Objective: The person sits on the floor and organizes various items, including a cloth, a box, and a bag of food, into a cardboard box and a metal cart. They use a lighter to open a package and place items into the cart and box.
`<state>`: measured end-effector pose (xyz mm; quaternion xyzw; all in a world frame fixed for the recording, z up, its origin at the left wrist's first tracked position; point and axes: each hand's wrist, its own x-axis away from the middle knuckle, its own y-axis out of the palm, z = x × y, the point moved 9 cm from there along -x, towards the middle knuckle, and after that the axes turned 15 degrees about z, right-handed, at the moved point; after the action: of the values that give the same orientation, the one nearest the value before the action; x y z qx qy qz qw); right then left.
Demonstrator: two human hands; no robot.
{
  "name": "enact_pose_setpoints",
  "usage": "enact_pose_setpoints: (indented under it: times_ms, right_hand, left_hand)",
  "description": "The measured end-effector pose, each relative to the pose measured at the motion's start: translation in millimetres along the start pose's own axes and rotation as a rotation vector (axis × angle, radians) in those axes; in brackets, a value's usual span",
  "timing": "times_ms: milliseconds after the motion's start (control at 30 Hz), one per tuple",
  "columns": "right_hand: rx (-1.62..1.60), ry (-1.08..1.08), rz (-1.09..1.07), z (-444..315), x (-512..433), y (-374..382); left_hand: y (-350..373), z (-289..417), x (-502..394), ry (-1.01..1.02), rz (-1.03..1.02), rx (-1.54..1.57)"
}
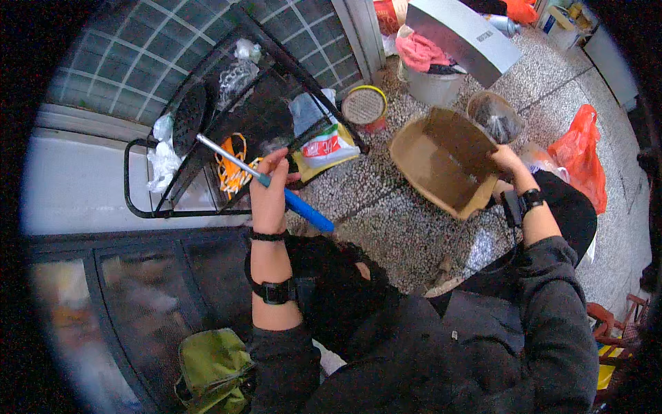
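My left hand (269, 191) grips a rod (225, 153) with a silver metal shaft and a blue handle (309, 209). The shaft points up and left, while the handle end slants down over the floor. On the right, my right hand (509, 160) holds the edge of an open brown cardboard box (445, 150), its inside facing up. I see no contents in the visible part of the box. Beyond my left hand is a black metal rack (289, 62) tilted at an angle, with an orange-and-white strap or cord (235, 171) in it.
A printed plastic package (326, 147) lies by the rack. Nearby are a yellow-rimmed tub (364, 106), a bucket (432, 88) with pink cloth (421, 52), and a round container (496, 116). An orange-red plastic bag (582, 155) sits right. A green bag (214, 367) is lower left.
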<state>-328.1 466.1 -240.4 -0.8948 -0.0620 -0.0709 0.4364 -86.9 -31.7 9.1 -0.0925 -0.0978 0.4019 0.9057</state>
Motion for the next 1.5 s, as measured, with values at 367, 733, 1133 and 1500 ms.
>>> enact_pose_setpoints:
  times_ms: [367,733,1133,1500]
  right_hand:
    - [-0.615,0.602,-0.119,-11,6,26]
    - [0.423,0.142,0.433,-36,-7,-22]
    - [0.195,-0.239,-0.476,-67,157,184]
    - [0.559,-0.641,-0.714,78,213,294]
  left_hand:
    - [-12,0,2,0.0,0.035,0.002]
    - [-23,-9,1,0.002,0.056,-0.024]
    - [-21,-4,-2,-0.002,0.05,-0.024]
    - [-17,-4,-3,-0.051,0.08,-0.154]
